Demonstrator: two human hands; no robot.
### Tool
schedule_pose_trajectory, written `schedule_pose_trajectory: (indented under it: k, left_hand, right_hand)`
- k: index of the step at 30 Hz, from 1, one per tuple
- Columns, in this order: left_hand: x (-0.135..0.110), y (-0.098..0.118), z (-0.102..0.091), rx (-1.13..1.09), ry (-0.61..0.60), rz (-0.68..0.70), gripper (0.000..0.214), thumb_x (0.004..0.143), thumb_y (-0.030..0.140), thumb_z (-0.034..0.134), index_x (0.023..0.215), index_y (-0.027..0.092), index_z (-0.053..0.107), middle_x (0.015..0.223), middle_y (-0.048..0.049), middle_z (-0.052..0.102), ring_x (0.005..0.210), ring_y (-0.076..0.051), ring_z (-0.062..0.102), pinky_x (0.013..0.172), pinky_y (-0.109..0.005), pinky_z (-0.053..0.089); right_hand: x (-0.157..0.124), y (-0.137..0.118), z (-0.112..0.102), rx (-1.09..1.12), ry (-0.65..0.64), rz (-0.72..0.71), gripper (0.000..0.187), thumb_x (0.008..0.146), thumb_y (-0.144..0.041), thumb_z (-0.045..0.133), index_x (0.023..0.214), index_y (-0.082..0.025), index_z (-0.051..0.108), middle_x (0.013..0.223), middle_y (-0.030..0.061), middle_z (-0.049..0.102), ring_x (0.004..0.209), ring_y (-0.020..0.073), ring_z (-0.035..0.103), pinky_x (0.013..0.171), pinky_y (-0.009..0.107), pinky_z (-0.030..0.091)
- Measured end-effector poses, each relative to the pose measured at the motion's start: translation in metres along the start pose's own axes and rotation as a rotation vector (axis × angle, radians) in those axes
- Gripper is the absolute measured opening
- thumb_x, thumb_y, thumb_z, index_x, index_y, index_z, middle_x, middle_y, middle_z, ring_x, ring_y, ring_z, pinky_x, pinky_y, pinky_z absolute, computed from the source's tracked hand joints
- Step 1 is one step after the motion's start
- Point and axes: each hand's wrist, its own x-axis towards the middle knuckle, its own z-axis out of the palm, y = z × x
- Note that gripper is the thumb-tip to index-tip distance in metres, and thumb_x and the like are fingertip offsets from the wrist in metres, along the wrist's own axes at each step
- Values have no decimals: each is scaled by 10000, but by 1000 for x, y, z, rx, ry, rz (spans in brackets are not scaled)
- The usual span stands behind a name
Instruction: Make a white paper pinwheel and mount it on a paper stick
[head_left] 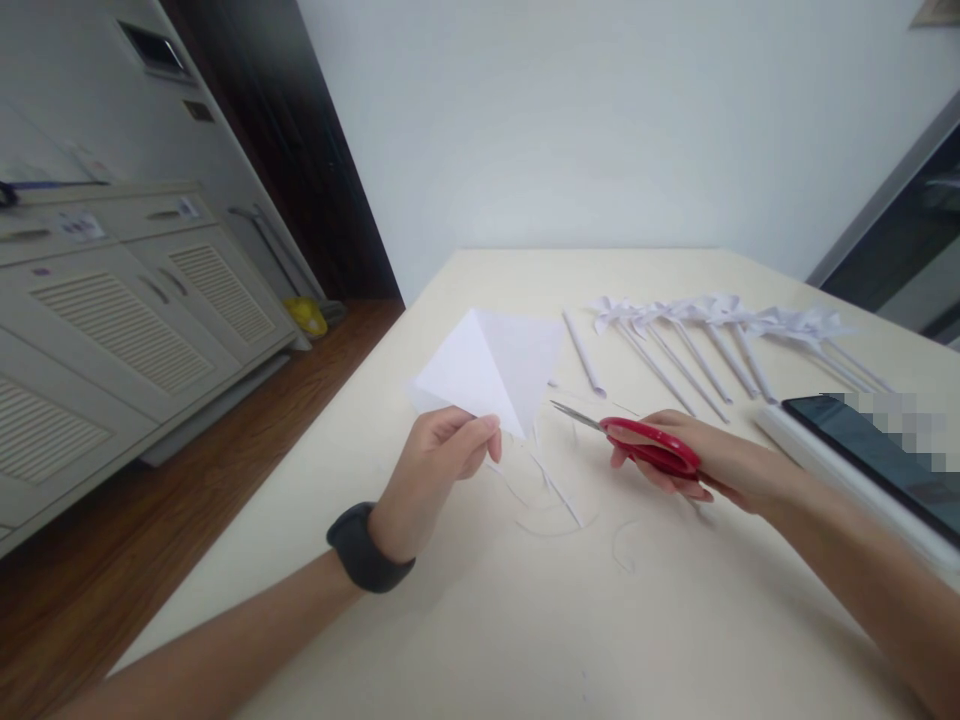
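Observation:
My left hand (450,445), with a black band on its wrist, pinches the near edge of a folded white sheet of paper (472,365). A crease runs down the sheet, which is lifted a little off the table at my fingers. In my right hand (697,450) is a pair of red-handled scissors (649,443). Their blades look closed or nearly so, and the tips point left toward the paper without touching it. Thin paper strips (559,490) lie on the table below the sheet, between my hands.
Several white paper pinwheels (712,310) on rolled sticks lie along the back right of the white table (480,620). A single paper tube (583,352) is left of them. Beyond my right wrist, a phone (870,450) rests on a white stack or box.

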Motion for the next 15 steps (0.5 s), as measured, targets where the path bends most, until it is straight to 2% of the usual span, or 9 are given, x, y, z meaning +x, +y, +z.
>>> schedule_pose_trajectory:
  k: [4, 11, 15]
  left_hand:
    - [0, -1, 0, -17, -10, 1, 322, 800, 295, 494, 515, 146, 510, 436, 70, 205, 414, -63, 195, 429, -238, 157]
    - [-1, 1, 2, -36, -4, -15, 324, 808, 272, 493, 511, 143, 508, 432, 70, 205, 416, -59, 193, 437, -245, 149]
    - [-1, 2, 2, -33, -6, -22, 330, 810, 269, 494, 507, 141, 502, 433, 71, 206, 419, -58, 193, 438, -246, 146]
  right_hand:
    - [8, 7, 4, -71, -11, 52, 434, 796, -502, 445, 737, -117, 636, 449, -16, 464, 336, 56, 308, 369, 221, 236]
    - [8, 9, 5, -112, -7, 61, 456, 800, -534, 425, 734, -134, 634, 462, -14, 463, 352, 63, 322, 370, 216, 265]
    - [6, 5, 3, -129, 35, 53, 444, 798, -541, 433, 798, -144, 630, 501, -4, 503, 365, 67, 347, 378, 219, 274]
